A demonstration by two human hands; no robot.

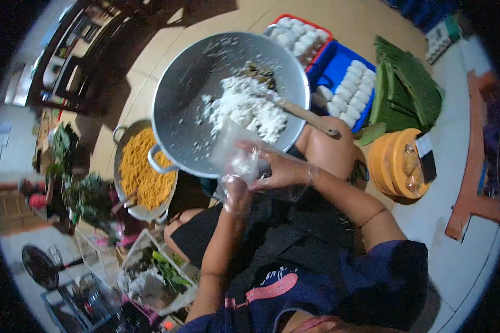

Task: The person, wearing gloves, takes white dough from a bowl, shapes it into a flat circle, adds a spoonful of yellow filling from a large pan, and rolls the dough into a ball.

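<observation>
Both my hands are together at the near rim of a big metal pot (175, 69), covered by loose clear plastic (228, 150). My left hand (237, 186) is closed against my right hand (283, 168), whose fingers curl inward. Something pale shows between them, blurred by the crinkled plastic, so its kind is unclear. Inside the pot lies a heap of white rice (239, 108), with grains stuck to the walls. A wooden spatula (308, 117) rests in the rice, its handle over the right rim. Dark green leaf pieces (258, 72) lie behind the heap.
A pan of orange-yellow crumbly food (144, 166) stands left. Beyond the pot's right side, a red tray (329, 36) and a blue tray (330, 58) hold white rice lumps. Banana leaves (408, 89) and an orange round container (391, 166) sit right. A basket (191, 297) stands lower left.
</observation>
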